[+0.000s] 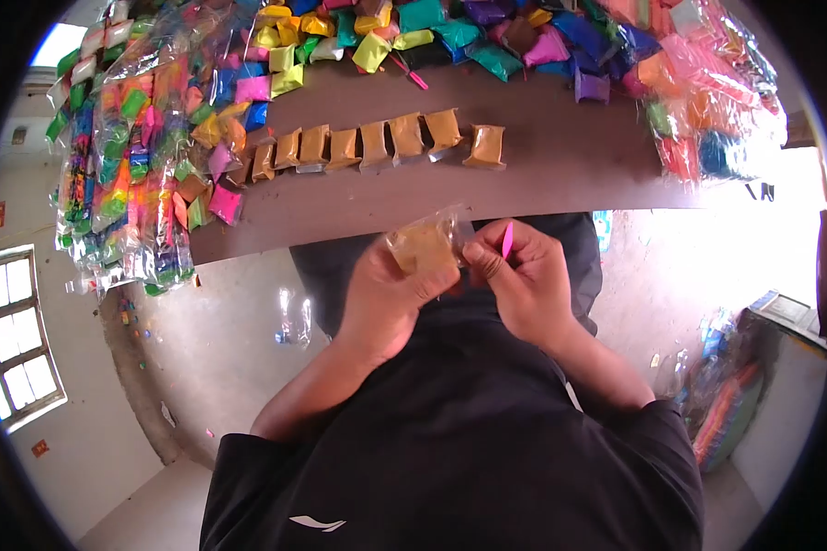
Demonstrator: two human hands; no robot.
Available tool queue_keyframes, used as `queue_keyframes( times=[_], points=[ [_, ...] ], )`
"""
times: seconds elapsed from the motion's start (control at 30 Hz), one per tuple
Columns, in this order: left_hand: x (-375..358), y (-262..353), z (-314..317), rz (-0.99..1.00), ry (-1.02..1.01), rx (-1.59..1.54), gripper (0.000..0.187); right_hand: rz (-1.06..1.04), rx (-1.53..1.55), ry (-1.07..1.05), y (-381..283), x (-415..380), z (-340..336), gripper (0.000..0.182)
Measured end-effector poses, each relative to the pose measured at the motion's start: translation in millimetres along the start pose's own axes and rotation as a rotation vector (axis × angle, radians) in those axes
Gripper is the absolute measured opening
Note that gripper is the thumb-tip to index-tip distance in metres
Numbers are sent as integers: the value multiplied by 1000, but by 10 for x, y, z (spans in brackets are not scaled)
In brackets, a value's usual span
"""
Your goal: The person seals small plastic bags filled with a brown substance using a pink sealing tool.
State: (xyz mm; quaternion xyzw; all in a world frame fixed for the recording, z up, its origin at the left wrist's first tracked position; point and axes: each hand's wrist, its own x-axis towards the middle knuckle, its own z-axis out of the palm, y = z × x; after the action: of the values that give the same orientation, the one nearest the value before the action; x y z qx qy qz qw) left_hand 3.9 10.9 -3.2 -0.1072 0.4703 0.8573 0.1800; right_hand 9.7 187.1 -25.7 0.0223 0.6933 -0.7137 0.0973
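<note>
Tan packet (415,250) in clear wrapper (457,220), clasped in our left hand (386,298) by near edge of tabletop (570,174). Right hand (535,286) pinching pink stick (508,241); can't tell if wrapper too. We'd squeeze lightly, probably squashes.

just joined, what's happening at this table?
A person's left hand holds a tan packet in clear wrap; the right hand, gripping a pink tool, is at the wrap's edge. A row of similar packets lies on the table, with colourful packets heaped beyond.
</note>
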Motion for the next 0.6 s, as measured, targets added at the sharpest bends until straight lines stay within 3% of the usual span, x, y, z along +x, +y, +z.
queue_keyframes(
  times=[0.03,0.13,0.2,0.33,0.43,0.5,0.6],
  points=[
    [-5,-58,-25,-62,-13,-22,22,-2,56,2,10,-19,37,13],
    [-11,-97,-73,-8,-2,37,23,-20,69,12,-49,0,53,18],
    [-7,-63,-43,-10,-6,32,21,-197,-280,7,-83,30,-12,24],
    [-2,-48,-50,29,-6,24,16,-182,-161,45,25,61,22,25],
    [57,58,-150,120,-57,28,14,-29,-30,119,68,66,-50,25],
    [49,122,-120,87,-52,33,14,-105,-356,56,-55,72,-119,22],
    [61,155,-105,19,-55,5,14,-122,-275,-6,-314,66,-152,16]
  ],
)
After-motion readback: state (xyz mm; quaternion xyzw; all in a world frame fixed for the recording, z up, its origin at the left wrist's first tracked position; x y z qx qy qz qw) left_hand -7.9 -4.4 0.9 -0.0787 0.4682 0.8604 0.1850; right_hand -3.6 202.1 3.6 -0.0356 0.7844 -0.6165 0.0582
